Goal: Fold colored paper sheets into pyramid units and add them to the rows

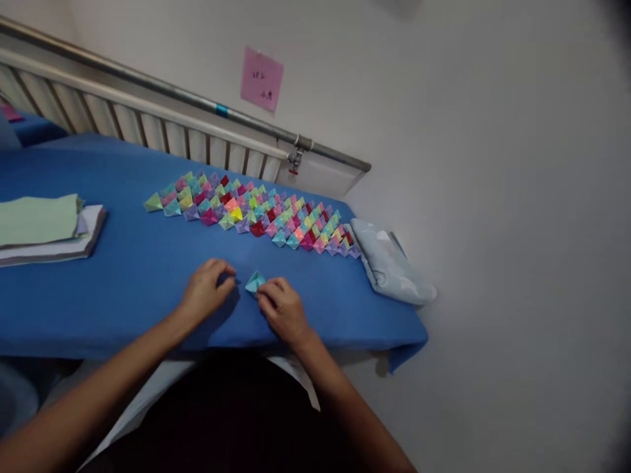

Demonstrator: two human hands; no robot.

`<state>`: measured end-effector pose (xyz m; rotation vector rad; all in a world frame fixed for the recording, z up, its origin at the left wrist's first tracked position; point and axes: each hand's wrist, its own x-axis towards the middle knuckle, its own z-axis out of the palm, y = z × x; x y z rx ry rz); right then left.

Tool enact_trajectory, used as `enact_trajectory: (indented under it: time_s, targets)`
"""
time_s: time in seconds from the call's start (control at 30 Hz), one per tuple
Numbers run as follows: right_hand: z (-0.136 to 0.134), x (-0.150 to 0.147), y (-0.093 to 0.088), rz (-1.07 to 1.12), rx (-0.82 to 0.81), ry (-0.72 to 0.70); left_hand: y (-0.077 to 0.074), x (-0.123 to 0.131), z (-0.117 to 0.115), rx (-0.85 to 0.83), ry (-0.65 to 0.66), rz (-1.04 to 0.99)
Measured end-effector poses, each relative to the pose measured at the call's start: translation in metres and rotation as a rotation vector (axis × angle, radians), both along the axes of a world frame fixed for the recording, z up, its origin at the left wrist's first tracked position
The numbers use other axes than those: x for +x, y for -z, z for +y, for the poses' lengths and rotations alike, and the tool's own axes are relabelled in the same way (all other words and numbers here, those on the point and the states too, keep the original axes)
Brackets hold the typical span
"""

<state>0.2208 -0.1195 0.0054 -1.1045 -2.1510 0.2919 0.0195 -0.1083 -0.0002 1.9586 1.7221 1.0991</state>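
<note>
A small light-blue folded paper boat (255,282) is pinched at its right end between the thumb and fingers of my right hand (283,309). To the left of it, my left hand (208,287) hovers just over the cloth, apart from the boat, its thumb and fingers curved with a gap between them and nothing held. Beyond both hands, rows of folded paper boats (256,228) in pink, green, yellow, purple, red and blue stand close together in a long slanting block.
A blue cloth (148,282) covers the table. At the left lies a stack of green paper (39,220) on white sheets. A folded pale-blue fabric (387,263) rests at the right end. Behind run a radiator (172,139) and pipe (172,95); a pink note (261,79) hangs on the wall.
</note>
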Motion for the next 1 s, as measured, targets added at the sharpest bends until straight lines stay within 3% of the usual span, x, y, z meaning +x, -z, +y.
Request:
enact_trajectory:
  time_s: [0.2, 0.37, 0.5, 0.7, 1.0]
  targets:
    - [0.058, -0.004, -0.005, 0.145, -0.041, 0.070, -0.029, -0.014, 0.048, -0.160, -0.017, 0.120]
    - [0.106, -0.008, -0.005, 0.100, -0.021, 0.108, -0.027, 0.000, 0.085, -0.244, 0.080, 0.237]
    - [0.127, -0.008, -0.002, 0.043, -0.044, 0.145, -0.021, 0.013, 0.108, -0.236, 0.118, 0.253]
    - [0.133, -0.007, 0.008, 0.016, -0.052, 0.168, -0.002, 0.013, 0.113, -0.191, 0.099, 0.277]
    - [0.141, -0.010, 0.013, 0.037, -0.082, 0.179, 0.012, 0.014, 0.112, -0.045, 0.237, 0.140]
